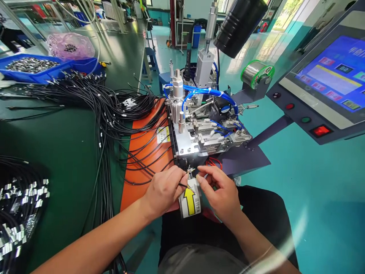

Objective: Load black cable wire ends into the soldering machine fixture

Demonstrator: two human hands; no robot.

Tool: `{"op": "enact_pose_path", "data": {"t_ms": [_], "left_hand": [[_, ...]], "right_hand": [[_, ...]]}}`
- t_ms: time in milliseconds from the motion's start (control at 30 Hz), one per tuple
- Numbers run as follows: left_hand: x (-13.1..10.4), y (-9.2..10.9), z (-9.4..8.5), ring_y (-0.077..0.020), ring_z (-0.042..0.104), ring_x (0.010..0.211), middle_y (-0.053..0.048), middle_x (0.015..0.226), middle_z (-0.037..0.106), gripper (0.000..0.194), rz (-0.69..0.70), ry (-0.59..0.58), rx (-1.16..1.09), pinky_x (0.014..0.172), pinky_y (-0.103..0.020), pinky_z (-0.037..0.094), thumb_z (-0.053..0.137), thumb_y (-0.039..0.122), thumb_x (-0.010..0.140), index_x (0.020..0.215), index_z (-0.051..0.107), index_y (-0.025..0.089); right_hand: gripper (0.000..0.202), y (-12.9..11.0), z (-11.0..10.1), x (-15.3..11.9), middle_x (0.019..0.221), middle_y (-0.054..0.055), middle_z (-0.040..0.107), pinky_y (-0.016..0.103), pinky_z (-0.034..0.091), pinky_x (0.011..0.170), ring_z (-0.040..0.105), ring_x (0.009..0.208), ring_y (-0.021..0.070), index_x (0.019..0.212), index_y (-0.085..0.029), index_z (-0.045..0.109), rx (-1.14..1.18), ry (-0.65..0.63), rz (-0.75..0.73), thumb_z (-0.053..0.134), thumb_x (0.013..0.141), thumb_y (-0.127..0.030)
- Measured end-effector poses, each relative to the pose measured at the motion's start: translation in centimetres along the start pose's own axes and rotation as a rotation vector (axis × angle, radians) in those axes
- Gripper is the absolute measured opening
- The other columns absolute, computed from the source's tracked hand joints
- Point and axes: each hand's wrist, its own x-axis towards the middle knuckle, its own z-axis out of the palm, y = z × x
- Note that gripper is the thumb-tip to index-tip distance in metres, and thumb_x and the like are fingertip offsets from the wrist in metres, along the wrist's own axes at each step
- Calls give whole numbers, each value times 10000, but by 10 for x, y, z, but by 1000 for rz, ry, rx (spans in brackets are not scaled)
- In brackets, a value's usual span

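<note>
My left hand is closed on a thin black cable, with thumb and forefinger pinched near its end. Light-coloured wire ends show just beyond those fingertips, at the front of the machine. To the right, my right hand has its thumb and forefinger a little apart beside the machine's small front fixture; nothing can be seen between them. Below the fingertips is a white label with a yellow arrow. Several black cables run over the orange surface left of the machine.
A large bundle of black cables lies across the green table. Blue bins hold small metal parts. Another cable pile is at lower left. A solder spool and a control screen stand to the right.
</note>
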Motion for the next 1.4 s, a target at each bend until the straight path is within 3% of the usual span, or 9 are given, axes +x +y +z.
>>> {"op": "enact_pose_path", "data": {"t_ms": [367, 833, 1133, 1400], "left_hand": [[1, -1, 3, -109, 459, 561, 25, 641, 506, 230, -40, 4, -5, 523, -247, 345, 453, 216, 961, 740, 511, 188], [-1, -3, 6, -109, 470, 560, 28, 643, 514, 222, -55, 9, 25, 532, -259, 335, 462, 214, 965, 752, 518, 183], [0, -1, 5, -122, 481, 559, 22, 630, 522, 273, -65, -18, 93, 529, -266, 340, 422, 253, 982, 732, 515, 193], [2, 1, 2, -120, 474, 551, 20, 624, 523, 269, -46, -17, 81, 521, -261, 338, 410, 239, 980, 737, 514, 191]], "right_hand": [[303, -3, 7, -5, 976, 54, 648, 302, 507, 688, 596, 712, 155, 1207, -240, 644, -53, 19, -133, 549, 924, -191], [340, -3, 10, -8, 1029, 89, 645, 341, 514, 820, 616, 940, 212, 1237, -224, 621, -104, 5, -240, 516, 924, -145], [121, -5, 14, 4, 879, 56, 636, 302, 484, 678, 595, 752, 180, 961, -225, 651, -127, 11, -174, 536, 924, -224], [113, -9, 12, 11, 867, 48, 632, 291, 471, 663, 588, 732, 163, 919, -211, 653, -125, -8, -187, 540, 924, -220]]}}
